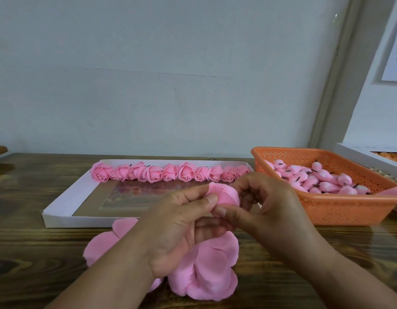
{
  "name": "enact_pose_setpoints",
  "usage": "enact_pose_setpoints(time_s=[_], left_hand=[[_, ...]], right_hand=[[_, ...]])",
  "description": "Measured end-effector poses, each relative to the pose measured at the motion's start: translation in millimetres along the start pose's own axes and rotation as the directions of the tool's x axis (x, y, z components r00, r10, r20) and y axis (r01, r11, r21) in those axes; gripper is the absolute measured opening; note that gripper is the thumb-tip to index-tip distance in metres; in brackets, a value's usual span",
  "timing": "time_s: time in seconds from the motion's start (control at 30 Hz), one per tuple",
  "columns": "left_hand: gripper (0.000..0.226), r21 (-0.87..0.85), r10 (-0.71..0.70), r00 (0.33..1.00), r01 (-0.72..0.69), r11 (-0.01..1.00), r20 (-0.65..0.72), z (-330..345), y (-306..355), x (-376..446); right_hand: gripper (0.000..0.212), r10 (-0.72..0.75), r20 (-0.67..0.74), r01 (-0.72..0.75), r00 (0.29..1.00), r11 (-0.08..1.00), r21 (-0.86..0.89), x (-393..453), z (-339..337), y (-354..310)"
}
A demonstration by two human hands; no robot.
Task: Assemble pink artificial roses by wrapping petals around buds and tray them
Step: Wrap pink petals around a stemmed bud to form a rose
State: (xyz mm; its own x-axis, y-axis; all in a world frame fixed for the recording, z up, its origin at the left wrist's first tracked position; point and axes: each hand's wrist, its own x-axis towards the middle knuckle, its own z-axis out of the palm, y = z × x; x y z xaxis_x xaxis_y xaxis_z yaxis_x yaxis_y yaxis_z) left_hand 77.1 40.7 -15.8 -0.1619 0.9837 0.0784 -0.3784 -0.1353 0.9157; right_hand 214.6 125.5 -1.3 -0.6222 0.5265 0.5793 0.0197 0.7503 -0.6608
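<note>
Roses (170,172) fill one row along the far wall of the white tray (59,204), approx ten heads side by side; rest of the tray floor is bare, so by my read the job is early, w/ several rows left. One more rose in progress (224,194) sits between both hands, above the tray's near right corner. Left hand (179,228) pinches its outer petal w/ thumb and forefinger; right hand (266,204) has fingers curled round the same flower from the right, thumb pressing the petal at the front, so both grips are closed on it. Loose petals (206,270) lie heaped on the table (37,253) right under the wrists, some hidden by the left forearm. Orange basket (340,210) to the right holds plenty of bare buds (322,179), so stock isn't the limit. Room: tray's low front wall lies just beyond the hands, basket rim is close beside the right hand, and a petal drapes over the basket's right rim. Open tray floor in front of the row gives easy space to set the next head down; the table's left part is bare wood.
</note>
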Motion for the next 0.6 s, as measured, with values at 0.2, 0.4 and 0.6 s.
enact_pose_setpoints(time_s=[0.2,0.4,0.6], left_hand=[[0.033,-0.127,-0.043,0.998,0.037,0.991,-0.045,0,1,2],[0.026,-0.177,-0.065,0.995,0.05,0.983,-0.077,1,1,2],[0.04,-0.241,-0.056,0.988,0.02,0.97,-0.142,6,0,2]], right_hand=[[0.011,-0.003,0.064,-0.003,0.998,0.996,0.094,3,-9,-1],[0.014,-0.076,-0.041,0.077,0.996,0.996,0.041,1,-3,4],[0.013,-0.231,-0.157,0.208,0.96,0.967,-0.151,-3,5,6]])
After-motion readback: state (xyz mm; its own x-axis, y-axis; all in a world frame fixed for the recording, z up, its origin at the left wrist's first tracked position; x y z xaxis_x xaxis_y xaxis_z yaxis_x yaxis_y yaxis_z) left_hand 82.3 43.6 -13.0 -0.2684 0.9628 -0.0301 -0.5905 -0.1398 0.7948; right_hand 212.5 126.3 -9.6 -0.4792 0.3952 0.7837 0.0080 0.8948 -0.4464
